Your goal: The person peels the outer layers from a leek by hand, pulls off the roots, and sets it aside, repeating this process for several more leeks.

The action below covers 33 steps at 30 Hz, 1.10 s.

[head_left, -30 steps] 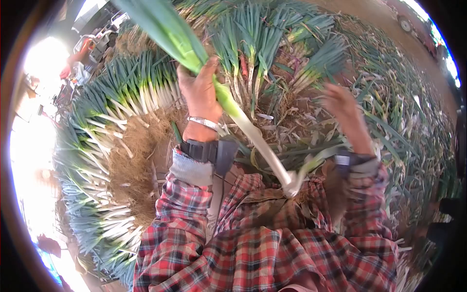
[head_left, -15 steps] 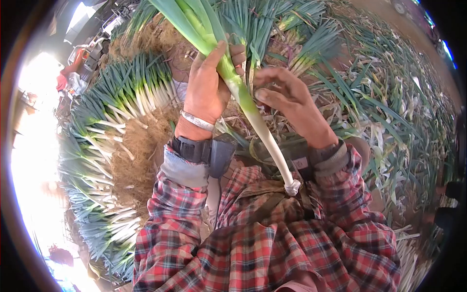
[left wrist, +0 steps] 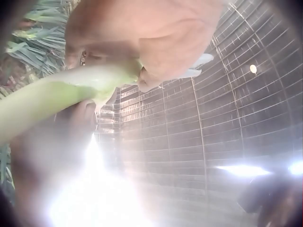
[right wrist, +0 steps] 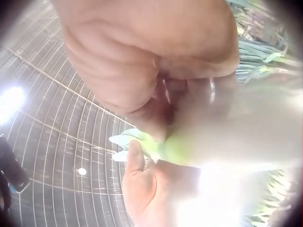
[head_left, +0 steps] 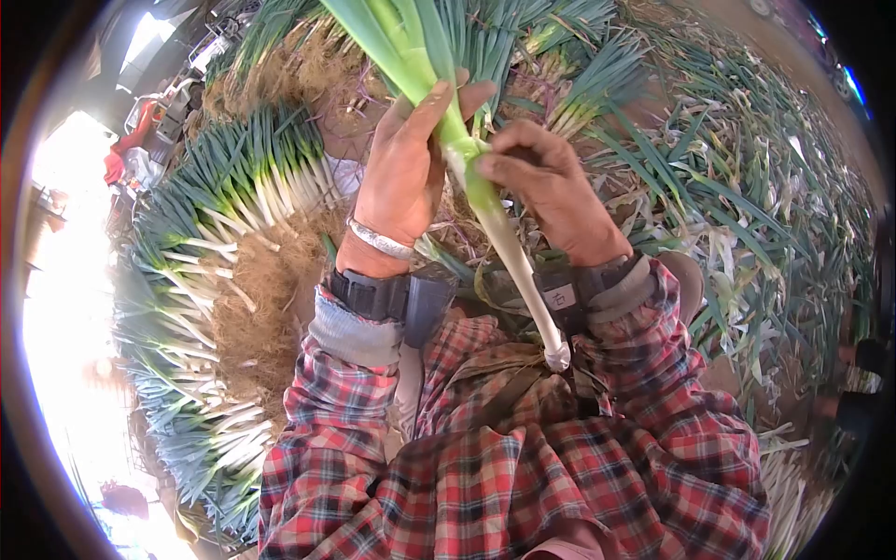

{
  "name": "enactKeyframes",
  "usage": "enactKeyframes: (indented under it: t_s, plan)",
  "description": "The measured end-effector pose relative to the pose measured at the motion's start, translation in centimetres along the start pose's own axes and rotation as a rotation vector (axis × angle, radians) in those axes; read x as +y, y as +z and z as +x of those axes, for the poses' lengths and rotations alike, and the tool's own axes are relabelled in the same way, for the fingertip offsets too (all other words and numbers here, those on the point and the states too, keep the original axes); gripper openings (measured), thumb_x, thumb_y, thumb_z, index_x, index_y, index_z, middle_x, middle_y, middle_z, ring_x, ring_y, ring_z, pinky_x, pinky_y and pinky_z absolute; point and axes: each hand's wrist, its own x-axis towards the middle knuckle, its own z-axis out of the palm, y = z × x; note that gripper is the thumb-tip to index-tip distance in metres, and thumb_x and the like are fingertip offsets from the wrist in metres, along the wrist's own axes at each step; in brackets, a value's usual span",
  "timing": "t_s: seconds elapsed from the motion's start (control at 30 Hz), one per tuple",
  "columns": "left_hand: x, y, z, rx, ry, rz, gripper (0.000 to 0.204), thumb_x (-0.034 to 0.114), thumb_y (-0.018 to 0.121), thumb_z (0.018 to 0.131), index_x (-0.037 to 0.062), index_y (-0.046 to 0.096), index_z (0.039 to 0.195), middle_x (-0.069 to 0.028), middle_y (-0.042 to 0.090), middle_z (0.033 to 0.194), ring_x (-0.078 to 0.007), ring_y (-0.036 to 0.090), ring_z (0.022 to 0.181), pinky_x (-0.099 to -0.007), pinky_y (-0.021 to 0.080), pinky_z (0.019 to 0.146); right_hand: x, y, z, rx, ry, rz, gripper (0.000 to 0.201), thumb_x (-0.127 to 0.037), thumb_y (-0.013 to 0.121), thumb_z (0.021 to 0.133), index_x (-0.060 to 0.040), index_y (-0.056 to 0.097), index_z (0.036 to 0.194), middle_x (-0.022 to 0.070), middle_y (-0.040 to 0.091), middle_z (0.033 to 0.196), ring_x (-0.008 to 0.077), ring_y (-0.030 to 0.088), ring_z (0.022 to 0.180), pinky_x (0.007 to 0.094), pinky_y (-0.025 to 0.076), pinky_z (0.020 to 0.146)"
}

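A long green onion [head_left: 504, 243] slants across the head view, leaves up and away, its white root end near the checked shirt front. Around its upper green part, just below the leaves, my left hand [head_left: 397, 177] keeps a grip. My right hand [head_left: 551, 187] has curled fingers, with thumb and forefinger pinching the outer layer where green turns to white. In the left wrist view the onion stalk [left wrist: 42, 99] runs out from under the left hand [left wrist: 147, 33]. Close up in the right wrist view, the right hand [right wrist: 142, 52] is above the left hand [right wrist: 142, 194]; glare hides part of the stalk.
Green onions [head_left: 271, 177] lie in a curved row at the left, with a mass of tan roots [head_left: 261, 308] inward. More bunches [head_left: 602, 84] lie ahead. Stripped leaves [head_left: 747, 205] cover the ground at the right. White stalks [head_left: 789, 476] lie at the lower right.
My right hand has come in from the right to the stalk and pinches its outer layer. The left hand has shifted slightly right with the onion. A strip hanging by the root end is gone.
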Motion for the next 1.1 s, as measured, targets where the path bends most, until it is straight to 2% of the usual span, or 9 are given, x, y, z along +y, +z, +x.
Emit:
enactKeyframes:
  t_s: [0.23, 0.3, 0.33, 0.5, 0.6, 0.77, 0.9, 1.03, 1.1]
  plan:
    - [-1.6, -0.7, 0.2, 0.006, -0.034, 0.043, 0.041, 0.027, 0.046, 0.102, -0.0049, 0.048, 0.127, -0.0206, 0.061, 0.116, -0.031, 0.061, 0.108, -0.0397, 0.048, 0.093, -0.6, -2.5, -4.0, 0.08, -0.067, -0.119, 0.009, -0.01, 0.062, 0.092, -0.0043, 0.054, 0.093, -0.0039, 0.052, 0.087, 0.0045, 0.049, 0.082, 0.0205, 0.04, 0.072]
    - [-1.9, -0.8, 0.3, -0.02, -0.072, -0.004, 0.043, 0.031, 0.046, 0.102, -0.0041, 0.049, 0.126, -0.0199, 0.061, 0.115, -0.0311, 0.061, 0.107, -0.0418, 0.049, 0.093, -0.7, -3.4, -6.1, 0.077, 0.087, 0.223, 0.011, -0.012, 0.061, 0.092, -0.0047, 0.054, 0.094, -0.0044, 0.049, 0.085, 0.0045, 0.045, 0.079, 0.021, 0.036, 0.068]
    - [-2.3, -0.5, 0.4, 0.022, -0.068, -0.06, 0.039, 0.033, 0.053, 0.099, -0.001, 0.055, 0.118, -0.0134, 0.066, 0.094, -0.0239, 0.068, 0.086, -0.0347, 0.056, 0.072, -0.9, -3.4, -6.9, 0.073, -0.002, 0.209, 0.013, -0.014, 0.061, 0.092, -0.0055, 0.052, 0.095, -0.0046, 0.047, 0.083, 0.0039, 0.042, 0.075, 0.0213, 0.032, 0.064]
    - [-6.2, 0.5, -0.6, 0.12, -0.082, 0.002, 0.039, 0.037, 0.052, 0.099, -0.0004, 0.057, 0.109, -0.0036, 0.055, 0.072, -0.0151, 0.059, 0.06, -0.0308, 0.052, 0.057, -0.1, -2.7, -6.7, 0.202, -0.042, -0.112, 0.014, -0.017, 0.06, 0.094, -0.0053, 0.051, 0.095, -0.0049, 0.045, 0.081, 0.0032, 0.039, 0.072, 0.0206, 0.031, 0.061]
    - [-6.0, -1.0, 1.2, 0.246, 0.119, 0.114, 0.036, 0.038, 0.055, 0.097, 0.002, 0.055, 0.094, -0.0009, 0.051, 0.061, -0.0091, 0.05, 0.046, -0.024, 0.043, 0.041, 0.0, -1.5, -6.9, -0.019, -0.047, 0.044, 0.012, -0.014, 0.056, 0.096, -0.0035, 0.051, 0.095, -0.0035, 0.047, 0.078, 0.0047, 0.042, 0.065, 0.0216, 0.035, 0.057]
    - [-1.1, -8.4, 3.3, 0.503, 0.257, 0.241, 0.032, 0.034, 0.051, 0.1, 0.0021, 0.054, 0.096, 0.0015, 0.046, 0.068, -0.0065, 0.041, 0.051, -0.0234, 0.04, 0.044, -1.0, -6.9, -15.3, 0.003, 0.226, -0.002, 0.013, -0.012, 0.058, 0.093, -0.0022, 0.05, 0.091, 0.002, 0.053, 0.08, 0.0072, 0.047, 0.064, 0.0227, 0.037, 0.054]
    - [2.3, -12.6, 4.0, 0.473, 0.312, 0.003, 0.031, 0.032, 0.045, 0.102, 0.0019, 0.052, 0.097, 0.0014, 0.041, 0.067, -0.0086, 0.039, 0.054, -0.0263, 0.037, 0.05, -0.9, -9.3, -17.8, -0.006, 0.475, -0.143, 0.014, -0.012, 0.061, 0.09, -0.0025, 0.051, 0.091, 0.0023, 0.053, 0.081, 0.0058, 0.045, 0.063, 0.0216, 0.036, 0.054]
    - [3.7, -12.8, 3.9, 0.559, 0.336, 0.045, 0.032, 0.033, 0.044, 0.103, 0.0025, 0.051, 0.096, 0.0017, 0.039, 0.068, -0.0093, 0.038, 0.056, -0.0272, 0.036, 0.053, -2.1, -5.6, -14.1, 0.035, 0.298, -0.665, 0.039, -0.02, 0.07, 0.086, 0.0011, 0.054, 0.114, 0.0065, 0.06, 0.097, 0.0141, 0.059, 0.08, 0.028, 0.047, 0.067]
    - [4.0, -12.5, 3.8, 0.512, 0.324, 0.017, 0.031, 0.032, 0.043, 0.103, 0.0024, 0.051, 0.096, 0.0021, 0.038, 0.068, -0.0095, 0.037, 0.057, -0.0268, 0.036, 0.053, -0.1, -3.4, -11.1, -0.043, 0.032, -0.886, 0.055, -0.027, 0.074, 0.083, 0.0, 0.051, 0.125, 0.0121, 0.061, 0.108, 0.023, 0.062, 0.091, 0.0336, 0.05, 0.076]
